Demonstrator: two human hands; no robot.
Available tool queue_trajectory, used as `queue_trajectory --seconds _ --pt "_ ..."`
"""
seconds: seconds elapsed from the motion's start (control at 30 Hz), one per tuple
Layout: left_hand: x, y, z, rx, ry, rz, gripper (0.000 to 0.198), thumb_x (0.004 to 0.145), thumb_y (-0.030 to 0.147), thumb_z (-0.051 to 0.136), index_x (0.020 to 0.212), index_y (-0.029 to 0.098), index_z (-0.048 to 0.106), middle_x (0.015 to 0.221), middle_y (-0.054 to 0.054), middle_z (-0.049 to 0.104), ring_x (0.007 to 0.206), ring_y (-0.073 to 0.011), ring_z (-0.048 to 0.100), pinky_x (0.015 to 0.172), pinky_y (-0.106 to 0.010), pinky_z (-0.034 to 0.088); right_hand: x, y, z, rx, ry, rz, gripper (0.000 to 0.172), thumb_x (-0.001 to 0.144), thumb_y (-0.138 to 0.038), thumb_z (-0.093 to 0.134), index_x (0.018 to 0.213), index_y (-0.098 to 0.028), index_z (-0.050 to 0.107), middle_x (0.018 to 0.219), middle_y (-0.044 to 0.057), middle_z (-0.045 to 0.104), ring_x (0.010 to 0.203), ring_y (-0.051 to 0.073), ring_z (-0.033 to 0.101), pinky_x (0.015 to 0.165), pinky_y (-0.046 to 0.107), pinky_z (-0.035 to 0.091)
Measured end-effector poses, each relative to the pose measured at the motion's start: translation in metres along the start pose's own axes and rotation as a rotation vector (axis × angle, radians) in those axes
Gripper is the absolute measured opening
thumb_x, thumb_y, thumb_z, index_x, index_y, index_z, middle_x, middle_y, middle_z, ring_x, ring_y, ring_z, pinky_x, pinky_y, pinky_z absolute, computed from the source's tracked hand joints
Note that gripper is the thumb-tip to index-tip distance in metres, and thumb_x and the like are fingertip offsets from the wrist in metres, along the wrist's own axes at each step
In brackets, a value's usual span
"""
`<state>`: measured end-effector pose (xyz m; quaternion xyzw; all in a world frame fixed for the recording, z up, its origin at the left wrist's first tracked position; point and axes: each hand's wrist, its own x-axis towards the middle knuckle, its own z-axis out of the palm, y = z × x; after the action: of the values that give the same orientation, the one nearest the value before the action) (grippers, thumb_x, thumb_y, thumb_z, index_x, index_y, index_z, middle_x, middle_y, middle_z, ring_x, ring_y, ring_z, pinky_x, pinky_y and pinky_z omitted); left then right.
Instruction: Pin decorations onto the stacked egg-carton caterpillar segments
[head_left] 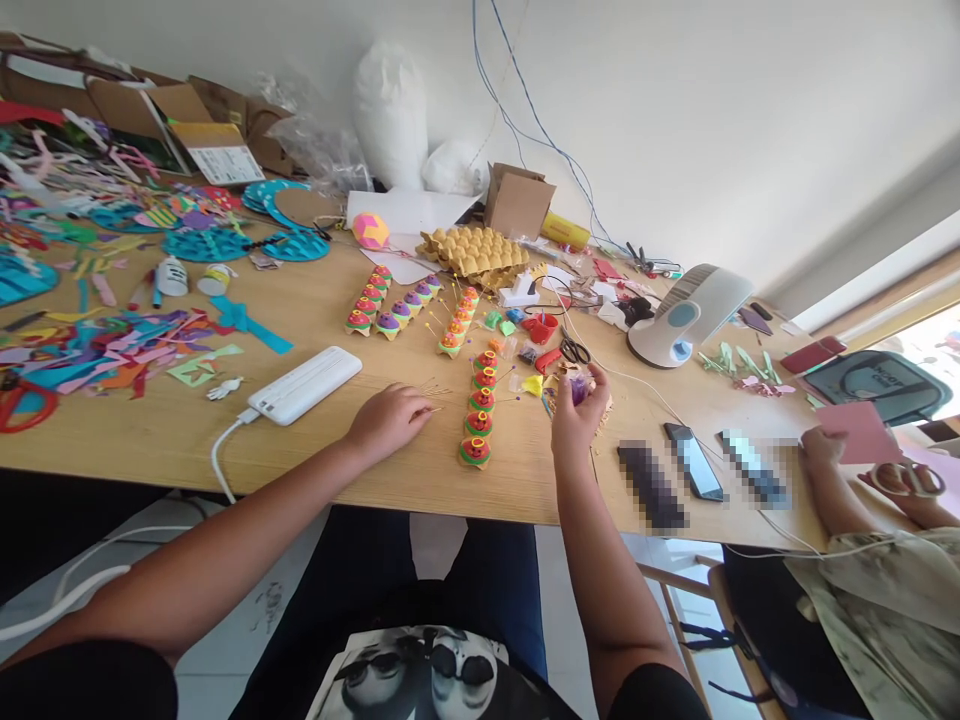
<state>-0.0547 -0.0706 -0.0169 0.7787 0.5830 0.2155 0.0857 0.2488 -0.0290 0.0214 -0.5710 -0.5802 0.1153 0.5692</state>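
My left hand [390,425] rests low over the table, fingers together, a thin stick [436,409] poking out at the fingertips. More thin sticks [433,388] lie just beyond it. In my right hand [579,420], thumb and fingers close around a purple lump [579,388], probably clay; the fingers partly hide it. Between both hands stands a caterpillar made from an egg-carton strip [478,425], with red and green clay, yellow rings and small faces. Behind it are an orange-and-green caterpillar [459,322] with yellow-tipped feelers, a purple one [405,310] and a red one [369,300].
A white power bank [306,385] with its cable lies left of my left hand. Paper scraps [135,350] and red scissors [26,405] are farther left. Black scissors [575,350], a fan [690,315] and a phone [694,460] are rightward. At right, another person's hands [825,445] hold pink paper and scissors.
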Motion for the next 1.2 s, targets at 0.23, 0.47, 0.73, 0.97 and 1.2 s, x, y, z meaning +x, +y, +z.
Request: queue_trajectory --seconds 0.23,0.47,0.73,0.97,1.2 --pt "-0.024 0.019 0.001 -0.118 0.194 -0.029 0.021 0.094 0.031 0.061 0.106 0.021 0.075 0.106 -0.009 0.073 0.107 -0.0273 0.064 0.096 -0.04 0.05 -0.075 -0.019 -0.019 0.167 -0.34 -0.103 0.045 0.091 -0.034 0.068 0.133 -0.029 0.054 0.13 0.009 0.064 0.111 0.022 0.065 0.095 0.042 0.055" --pt "-0.039 0.069 0.015 -0.508 0.317 0.171 0.014 0.099 0.029 0.06 0.094 0.021 0.071 0.093 -0.005 0.072 0.094 -0.0193 0.065 0.09 -0.035 0.051 -0.105 -0.011 -0.015 0.101 -0.518 -0.431 0.038 0.092 -0.025 0.07 0.126 -0.028 0.054 0.141 0.013 0.064 0.122 0.027 0.063 0.098 0.05 0.054" --pt "-0.044 0.067 0.019 -0.512 0.339 0.335 0.007 0.093 0.021 0.07 0.099 0.023 0.073 0.095 -0.003 0.068 0.094 -0.0182 0.061 0.09 -0.035 0.049 -0.106 -0.014 -0.013 0.094 -0.564 -0.592 0.031 0.093 -0.022 0.071 0.119 -0.027 0.054 0.139 0.012 0.067 0.113 0.025 0.065 0.093 0.046 0.055" --pt "-0.044 0.066 0.022 -0.495 0.319 0.392 0.012 0.092 0.022 0.073 0.102 0.025 0.077 0.095 -0.003 0.067 0.096 -0.0184 0.06 0.089 -0.034 0.049 -0.11 -0.013 -0.013 0.06 -0.581 -0.706 0.034 0.094 -0.014 0.065 0.122 -0.026 0.051 0.143 0.017 0.061 0.12 0.026 0.064 0.095 0.047 0.055" --pt "-0.042 0.064 0.028 -0.692 0.245 0.435 0.013 0.093 0.019 0.071 0.103 0.024 0.077 0.094 -0.003 0.077 0.089 -0.016 0.067 0.083 -0.031 0.054 -0.115 -0.011 -0.018 0.158 -0.536 -0.672 0.051 0.085 -0.008 0.06 0.131 -0.026 0.047 0.128 0.016 0.056 0.115 0.027 0.061 0.087 0.046 0.061"
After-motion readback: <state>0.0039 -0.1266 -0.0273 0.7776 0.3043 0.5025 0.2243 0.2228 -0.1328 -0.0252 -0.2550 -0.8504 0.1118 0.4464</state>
